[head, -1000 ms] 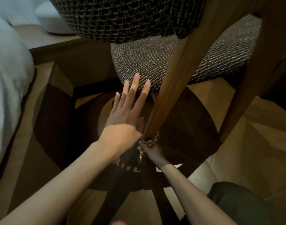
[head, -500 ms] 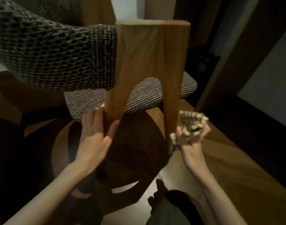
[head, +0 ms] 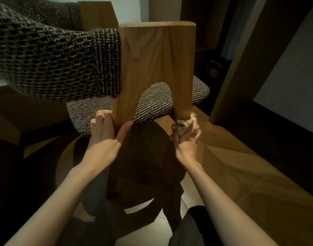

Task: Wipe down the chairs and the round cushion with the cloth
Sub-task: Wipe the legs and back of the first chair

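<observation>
Now, left hand (head: 106,137): wrapped round one wooden leg of the chair (head: 157,68), thumb on its front face, fingers curled behind.
Right hand (head: 187,141): clutching the bunched cloth (head: 180,126), pressing it against the chair's other leg.
Cloth: patterned, crumpled, touching that leg just below the seat (head: 152,105) edge.
Seat: woven fabric, visible between the two legs.
Floor (head: 241,166): wood parquet under the chair.
</observation>
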